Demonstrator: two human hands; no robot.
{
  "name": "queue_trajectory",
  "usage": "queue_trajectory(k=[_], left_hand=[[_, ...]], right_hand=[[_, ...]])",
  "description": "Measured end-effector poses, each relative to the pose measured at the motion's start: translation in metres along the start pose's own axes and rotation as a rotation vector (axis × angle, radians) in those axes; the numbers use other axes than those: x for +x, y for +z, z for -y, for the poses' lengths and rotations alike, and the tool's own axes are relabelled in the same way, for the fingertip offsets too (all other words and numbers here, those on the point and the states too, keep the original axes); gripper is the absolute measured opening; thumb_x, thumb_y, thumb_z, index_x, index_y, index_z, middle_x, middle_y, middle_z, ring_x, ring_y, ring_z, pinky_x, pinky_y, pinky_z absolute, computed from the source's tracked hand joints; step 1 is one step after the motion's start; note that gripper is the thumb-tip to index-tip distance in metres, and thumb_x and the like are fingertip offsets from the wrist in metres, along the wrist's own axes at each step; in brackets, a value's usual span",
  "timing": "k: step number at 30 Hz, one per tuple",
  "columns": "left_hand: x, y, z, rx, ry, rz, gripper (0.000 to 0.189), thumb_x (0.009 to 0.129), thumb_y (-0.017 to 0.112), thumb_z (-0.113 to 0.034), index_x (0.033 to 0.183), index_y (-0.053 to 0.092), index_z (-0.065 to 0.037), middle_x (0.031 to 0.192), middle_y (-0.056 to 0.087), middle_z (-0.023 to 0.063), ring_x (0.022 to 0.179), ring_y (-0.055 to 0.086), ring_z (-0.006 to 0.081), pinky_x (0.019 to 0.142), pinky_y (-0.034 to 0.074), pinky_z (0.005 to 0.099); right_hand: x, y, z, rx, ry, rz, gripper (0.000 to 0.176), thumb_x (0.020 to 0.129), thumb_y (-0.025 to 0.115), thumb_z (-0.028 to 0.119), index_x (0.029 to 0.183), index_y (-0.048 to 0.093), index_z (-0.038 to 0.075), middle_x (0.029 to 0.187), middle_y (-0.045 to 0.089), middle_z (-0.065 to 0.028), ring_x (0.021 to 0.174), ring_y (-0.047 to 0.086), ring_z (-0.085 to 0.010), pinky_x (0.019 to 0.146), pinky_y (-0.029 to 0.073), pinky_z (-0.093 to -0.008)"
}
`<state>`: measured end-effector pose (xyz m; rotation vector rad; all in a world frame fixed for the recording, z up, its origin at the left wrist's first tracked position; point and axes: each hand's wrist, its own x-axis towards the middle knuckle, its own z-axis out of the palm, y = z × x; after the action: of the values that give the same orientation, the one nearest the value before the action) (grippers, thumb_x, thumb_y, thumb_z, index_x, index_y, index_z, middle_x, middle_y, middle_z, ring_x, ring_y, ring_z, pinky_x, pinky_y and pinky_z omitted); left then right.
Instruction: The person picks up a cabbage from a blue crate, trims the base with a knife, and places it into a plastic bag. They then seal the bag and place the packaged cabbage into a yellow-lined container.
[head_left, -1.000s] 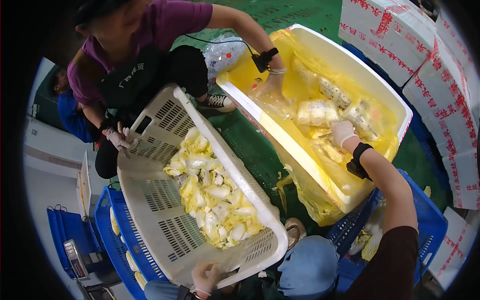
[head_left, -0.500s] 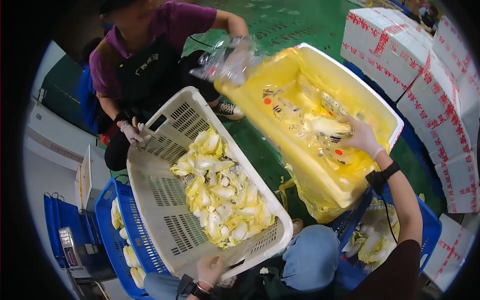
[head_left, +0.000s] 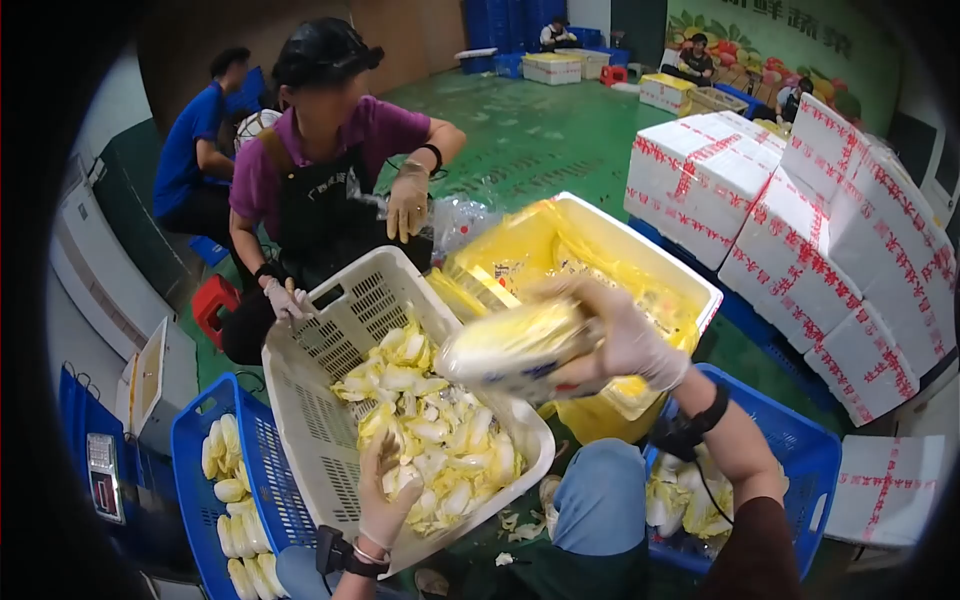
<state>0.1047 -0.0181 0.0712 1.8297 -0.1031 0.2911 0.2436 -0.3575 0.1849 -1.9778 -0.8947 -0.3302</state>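
Up swings wrapped cabbage (head_left: 510,348), clear of yellow-lined box (head_left: 645,244) at two o'clock, now over white crate (head_left: 318,400), between both hands. Right hand (head_left: 620,345) grips its three-o'clock end; left hand (head_left: 385,495), seven o'clock, spread, holding nothing.

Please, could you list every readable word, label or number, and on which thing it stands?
"广西", on the dark apron; the rest is blurred.
Red Chinese characters on the white boxes: too small to quote surely.
Print on the wrapped cabbage in the right hand: motion-blurred.
Wall banner and scale display: unreadable.
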Motion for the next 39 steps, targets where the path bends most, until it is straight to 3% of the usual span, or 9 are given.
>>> queue_trajectory(k=[3,7,13,16,18,23,28,32,39], left_hand=[[0.02,-0.019,-0.064,0.462,0.35,0.121,0.082,0.067,0.079,-0.029,0.137,0.043,-0.003,0.118,0.058,0.0152,0.106,0.058,0.0293,0.092,0.046,0.0382],[0.01,-0.039,-0.087,0.855,0.217,0.312,0.085,0.061,0.082,-0.037,0.131,0.048,-0.004,0.115,0.058,0.0173,0.103,0.059,0.0336,0.089,0.048,0.0406],[-0.021,-0.087,-0.009,0.541,-0.14,0.175,0.072,0.053,0.083,-0.043,0.112,0.06,-0.008,0.1,0.064,0.016,0.093,0.062,0.0351,0.085,0.05,0.0399],[-0.03,-0.103,0.031,0.164,-0.252,-0.06,0.058,0.059,0.085,-0.027,0.108,0.062,-0.005,0.094,0.067,0.0099,0.085,0.066,0.0234,0.079,0.053,0.035],[-0.027,-0.109,0.026,-0.323,-0.374,-0.236,0.047,0.067,0.082,-0.008,0.11,0.061,-0.002,0.095,0.067,0.005,0.08,0.065,0.0134,0.073,0.055,0.0298],[-0.016,-0.128,0.017,-0.653,-0.218,-0.537,0.045,0.072,0.073,0.003,0.113,0.057,-0.001,0.099,0.066,0.0056,0.085,0.064,0.0153,0.077,0.054,0.029],[-0.018,-0.136,0.012,-0.504,-0.215,-0.625,0.051,0.07,0.075,0.003,0.116,0.054,-0.003,0.098,0.066,0.0042,0.084,0.064,0.0136,0.077,0.054,0.0287],[-0.019,-0.133,0.014,-0.462,-0.237,-0.624,0.055,0.068,0.078,0.002,0.117,0.053,-0.004,0.099,0.065,0.0041,0.086,0.064,0.013,0.077,0.053,0.0281],[-0.016,-0.115,0.031,-0.257,-0.122,-0.616,0.06,0.062,0.083,0.0,0.112,0.052,-0.003,0.103,0.062,0.0057,0.091,0.061,0.0136,0.083,0.051,0.0284]], right_hand=[[0.008,0.064,0.039,0.143,-0.057,0.186,0.075,0.057,0.083,0.023,0.125,0.054,0.015,0.092,0.067,-0.011,0.082,0.068,-0.0249,0.078,0.054,-0.0333],[0.002,0.149,0.059,0.299,-0.042,0.411,0.077,0.061,0.084,0.026,0.128,0.051,0.011,0.104,0.066,-0.0114,0.095,0.065,-0.0222,0.086,0.051,-0.0327],[-0.003,0.229,0.071,0.398,0.027,0.485,0.074,0.068,0.079,0.025,0.132,0.044,0.01,0.104,0.065,-0.0112,0.098,0.063,-0.0262,0.089,0.049,-0.0358],[0.012,0.25,0.067,0.39,0.087,0.234,0.063,0.082,0.071,0.03,0.133,0.042,0.007,0.101,0.063,-0.0085,0.1,0.06,-0.0231,0.091,0.046,-0.0339],[0.024,0.268,0.045,0.608,0.288,-0.003,0.043,0.093,0.055,0.027,0.13,0.046,0.007,0.103,0.059,-0.0068,0.088,0.057,-0.0132,0.076,0.047,-0.0256],[0.015,0.28,0.036,0.557,0.449,-0.063,0.026,0.098,0.044,0.02,0.117,0.052,0.004,0.085,0.062,-0.0039,0.067,0.057,-0.0096,0.062,0.045,-0.0192],[0.012,0.288,0.061,0.193,0.334,0.086,0.021,0.096,0.048,0.016,0.112,0.058,0.007,0.071,0.069,-0.0079,0.056,0.066,-0.0166,0.053,0.05,-0.03],[0.005,0.301,0.066,0.068,0.19,0.177,0.019,0.094,0.051,0.015,0.111,0.057,0.008,0.065,0.066,-0.0085,0.054,0.065,-0.0212,0.051,0.05,-0.0326],[0.008,0.298,0.068,0.119,0.282,0.25,0.012,0.095,0.049,0.011,0.102,0.056,0.004,0.073,0.068,-0.0093,0.054,0.066,-0.0183,0.051,0.051,-0.0302]])
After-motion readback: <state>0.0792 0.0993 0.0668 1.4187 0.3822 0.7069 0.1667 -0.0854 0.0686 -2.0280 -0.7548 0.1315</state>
